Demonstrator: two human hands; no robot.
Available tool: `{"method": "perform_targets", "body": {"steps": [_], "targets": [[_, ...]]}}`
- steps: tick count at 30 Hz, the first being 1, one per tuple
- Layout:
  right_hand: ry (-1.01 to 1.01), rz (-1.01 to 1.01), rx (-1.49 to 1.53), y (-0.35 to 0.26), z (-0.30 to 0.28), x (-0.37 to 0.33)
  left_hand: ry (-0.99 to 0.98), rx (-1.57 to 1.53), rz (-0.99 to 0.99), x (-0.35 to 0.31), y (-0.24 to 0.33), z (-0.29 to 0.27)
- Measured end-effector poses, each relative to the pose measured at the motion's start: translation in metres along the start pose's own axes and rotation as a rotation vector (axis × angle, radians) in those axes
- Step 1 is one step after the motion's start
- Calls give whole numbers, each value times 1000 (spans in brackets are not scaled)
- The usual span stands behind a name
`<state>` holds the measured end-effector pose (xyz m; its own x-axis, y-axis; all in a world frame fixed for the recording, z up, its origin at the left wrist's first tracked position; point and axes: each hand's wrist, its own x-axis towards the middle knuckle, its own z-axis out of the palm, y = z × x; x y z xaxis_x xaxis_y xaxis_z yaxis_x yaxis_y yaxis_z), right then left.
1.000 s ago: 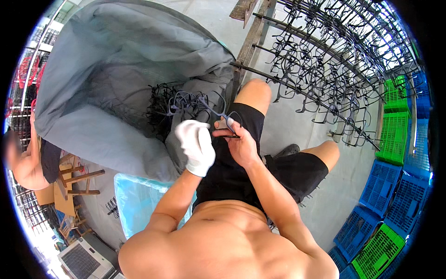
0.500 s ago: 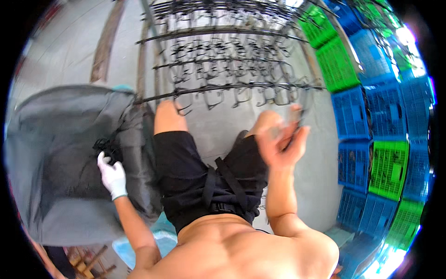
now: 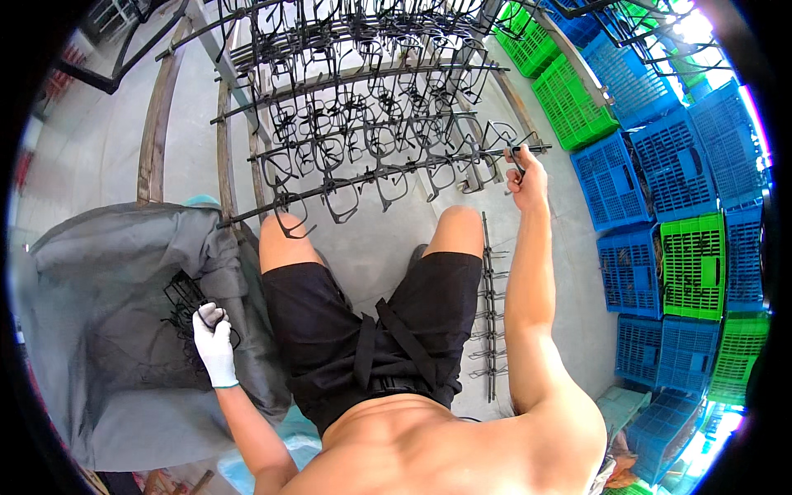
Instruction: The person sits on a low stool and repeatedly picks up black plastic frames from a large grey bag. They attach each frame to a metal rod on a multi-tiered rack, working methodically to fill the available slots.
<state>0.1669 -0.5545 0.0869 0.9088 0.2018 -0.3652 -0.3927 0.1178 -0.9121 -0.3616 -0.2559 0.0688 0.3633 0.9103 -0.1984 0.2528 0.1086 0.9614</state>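
Note:
My left hand [image 3: 213, 340], in a white glove, is closed on a bunch of thin black angular frames [image 3: 188, 307]. It rests at the right side of a grey cloth-lined bin [image 3: 124, 425]. My bare right hand [image 3: 528, 181] reaches forward and pinches a black angular frame [image 3: 516, 160] at the right end of the nearest black rod [image 3: 375, 174]. Part of that frame is hidden by my fingers. Several similar frames, such as a looped one [image 3: 340, 202], hang along this rod.
Behind the nearest rod, more rods [image 3: 363, 76] carry rows of black frames. Blue crates [image 3: 610, 190] and green crates [image 3: 691, 268] are stacked on my right. Another rod with small prongs [image 3: 490, 313] lies beside my right thigh. Wooden bars [image 3: 158, 124] stand at the left.
My right hand has moved forward from above my right knee to the rod's right end. The gloved left hand has shifted slightly back and right. The whole view has tilted.

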Motion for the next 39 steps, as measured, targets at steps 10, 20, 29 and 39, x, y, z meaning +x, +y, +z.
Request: {"method": "perform_targets", "body": {"steps": [10, 20, 29, 39], "targets": [[59, -210, 93, 46, 5, 23, 58, -685, -53, -21, 70, 45], [-1051, 353, -171, 128, 151, -285, -264, -978, -203, -41, 82, 120], [-368, -298, 614, -9, 39, -179, 807, 397, 89, 151, -94, -27], [-73, -173, 314, -3, -57, 1, 361, -140, -24, 193, -151, -61]]}}
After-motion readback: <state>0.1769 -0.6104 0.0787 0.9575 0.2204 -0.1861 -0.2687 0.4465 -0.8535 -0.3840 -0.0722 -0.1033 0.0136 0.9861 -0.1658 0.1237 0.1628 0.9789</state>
